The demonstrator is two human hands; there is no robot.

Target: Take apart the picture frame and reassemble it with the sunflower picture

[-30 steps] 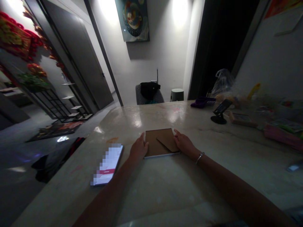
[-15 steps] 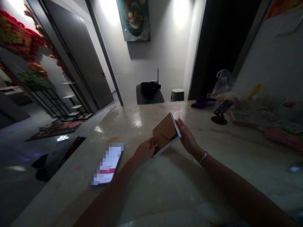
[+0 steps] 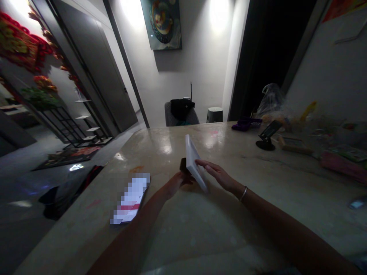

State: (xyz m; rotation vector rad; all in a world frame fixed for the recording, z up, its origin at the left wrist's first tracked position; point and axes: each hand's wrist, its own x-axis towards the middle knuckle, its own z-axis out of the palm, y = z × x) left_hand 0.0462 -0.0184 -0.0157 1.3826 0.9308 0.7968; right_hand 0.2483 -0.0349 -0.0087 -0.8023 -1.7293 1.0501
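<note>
A picture frame [image 3: 192, 162] with a white border stands tilted above the table, turned almost edge-on to me. Part of its brown backing or fold-out stand [image 3: 182, 165] shows on its left side. My left hand [image 3: 182, 180] grips the frame low at the back, its fingers partly hidden in shadow. On the other side, my right hand [image 3: 218, 175] has its fingers stretched out, and the fingertips touch the white front. To the left of my left forearm lies a phone [image 3: 132, 198] with a lit, blurred-out screen.
On the right of the stone-topped table [image 3: 177, 236] stand a black phone stand [image 3: 266, 137], a wooden frame or tray [image 3: 295, 145] and a purple object [image 3: 246, 124]. Plastic bags [image 3: 271, 101] and a pink cloth-like item [image 3: 342, 166] lie further right. A chair [image 3: 169, 114] stands beyond.
The picture frame has turned from showing its brown back to nearly edge-on, white side toward the right. My right hand has shifted left onto its front; my left hand stays behind it.
</note>
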